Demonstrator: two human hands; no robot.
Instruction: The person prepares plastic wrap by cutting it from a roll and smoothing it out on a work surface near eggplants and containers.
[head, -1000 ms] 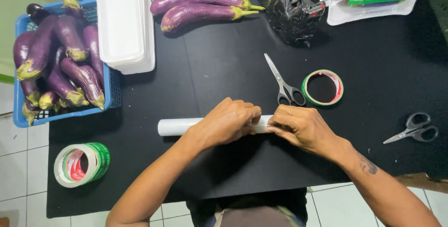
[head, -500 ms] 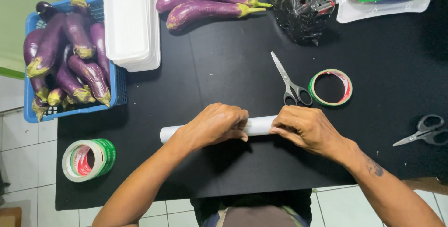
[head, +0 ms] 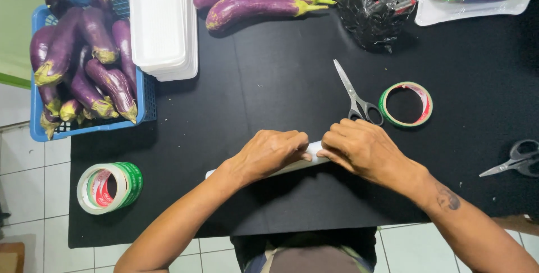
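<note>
Both hands (head: 317, 152) over white roll (head: 312, 153)

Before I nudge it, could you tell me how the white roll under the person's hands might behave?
The white cylindrical roll lies on its side on the black table, so it would probably roll if freed. Both the left hand and right hand press on it. It looks light, perhaps slippery.

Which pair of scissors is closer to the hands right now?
The scissors lying just above the right hand, beside the green-rimmed tape ring. The other scissors lie far off at the table's right edge.
</note>
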